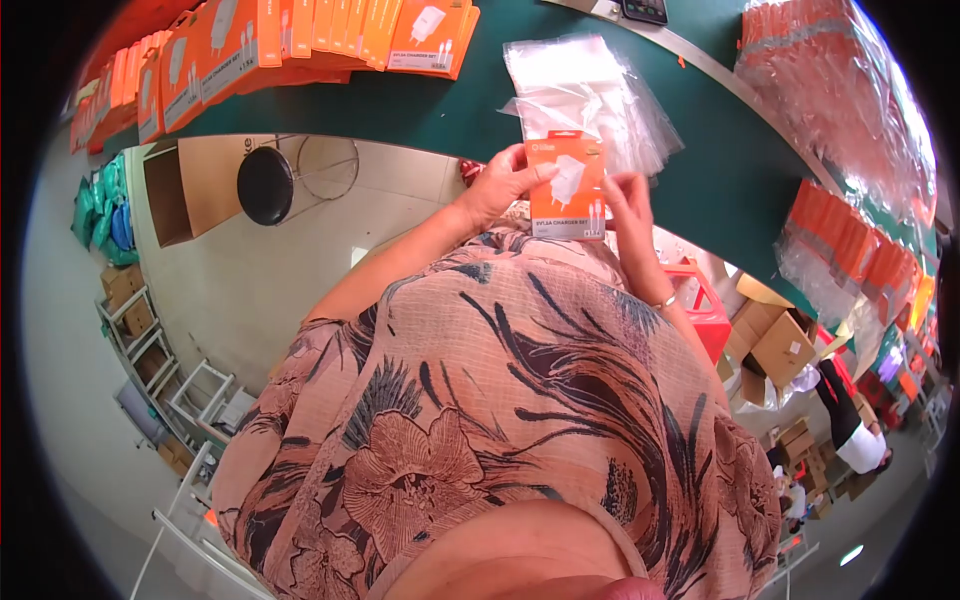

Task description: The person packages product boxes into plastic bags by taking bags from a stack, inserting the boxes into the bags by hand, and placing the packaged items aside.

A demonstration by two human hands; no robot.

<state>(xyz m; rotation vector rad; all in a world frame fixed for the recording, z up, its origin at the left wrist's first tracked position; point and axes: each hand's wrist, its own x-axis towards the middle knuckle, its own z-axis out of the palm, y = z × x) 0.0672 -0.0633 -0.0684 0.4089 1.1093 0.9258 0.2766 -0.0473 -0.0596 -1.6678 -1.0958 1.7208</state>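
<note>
An orange and white charger box [566,188] is upright before my chest, at the near edge of the green table. My left hand [497,187] grips its left side, thumb across the front. At its right edge is my right hand [630,205], fingers bent against or beside the box; whether they pinch anything is too small to tell. Just beyond the box, a fanned pile of clear plastic bags [590,90] lies on the green table [450,115].
Rows of orange boxes [235,50] stand at the far left. Bagged orange packs [835,90] are heaped at the right, with more packs [850,245] nearer. A phone [645,10] lies at the far edge. Below are a black stool [265,186], cartons [782,345] and a person [858,440].
</note>
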